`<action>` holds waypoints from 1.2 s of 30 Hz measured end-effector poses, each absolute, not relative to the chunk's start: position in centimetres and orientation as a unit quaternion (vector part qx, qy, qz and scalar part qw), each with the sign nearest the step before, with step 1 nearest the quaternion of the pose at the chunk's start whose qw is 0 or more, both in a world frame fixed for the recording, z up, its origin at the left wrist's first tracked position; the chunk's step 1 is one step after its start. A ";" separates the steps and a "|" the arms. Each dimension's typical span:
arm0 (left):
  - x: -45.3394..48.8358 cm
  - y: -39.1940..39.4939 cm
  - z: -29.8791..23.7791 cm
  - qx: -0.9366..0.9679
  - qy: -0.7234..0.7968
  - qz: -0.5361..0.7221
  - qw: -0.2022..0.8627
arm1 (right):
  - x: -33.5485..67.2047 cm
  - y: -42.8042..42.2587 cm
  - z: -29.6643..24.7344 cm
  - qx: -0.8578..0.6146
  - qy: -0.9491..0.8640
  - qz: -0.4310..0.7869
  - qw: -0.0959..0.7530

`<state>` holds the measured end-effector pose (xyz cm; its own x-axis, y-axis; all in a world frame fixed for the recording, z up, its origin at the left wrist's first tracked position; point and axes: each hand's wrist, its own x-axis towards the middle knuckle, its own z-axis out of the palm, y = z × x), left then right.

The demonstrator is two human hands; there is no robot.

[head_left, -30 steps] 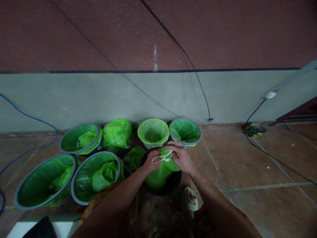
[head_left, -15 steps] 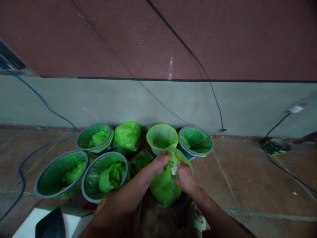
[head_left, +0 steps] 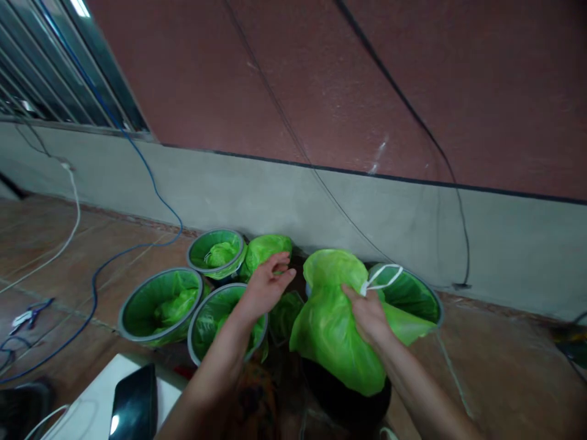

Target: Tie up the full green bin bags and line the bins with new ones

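Note:
My right hand (head_left: 370, 315) grips the gathered neck of a bright green plastic bag (head_left: 337, 330). A white tie loop (head_left: 389, 278) sticks up beside my fingers. The bag hangs tilted above a dark round bucket (head_left: 348, 394), its lower part over the rim. My left hand (head_left: 269, 284) is empty with its fingers apart, in front of another bulging green bag (head_left: 268, 247). Behind the held bag, a green-lined bin (head_left: 410, 296) shows partly. Under my left forearm is a grey-rimmed bin (head_left: 202, 333) with green lining.
More green-lined bins stand at the left, one at the front (head_left: 137, 330) and one near the wall (head_left: 217, 235). A black phone (head_left: 134, 400) lies on a white box (head_left: 103, 379). A blue cable (head_left: 96, 287) crosses the tiled floor, and black cables hang down the wall.
My left hand has let go of the bag and moved left. My right hand has lifted the bag, whose white tie now loops out. The view has swung left.

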<state>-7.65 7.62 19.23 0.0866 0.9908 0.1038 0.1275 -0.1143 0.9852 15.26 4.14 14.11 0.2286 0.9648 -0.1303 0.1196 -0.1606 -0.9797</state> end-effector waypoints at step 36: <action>-9.5 24.4 -2.0 0.744 0.612 0.010 0.269 | 2.5 22.8 -4.2 -0.667 -0.740 0.030 -0.088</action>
<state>-9.46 24.43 -2.02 0.2509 0.9158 -0.3135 0.9049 -0.1068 0.4120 2.55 22.80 -4.24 -0.0958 0.9807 -0.1704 0.9913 0.1096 0.0734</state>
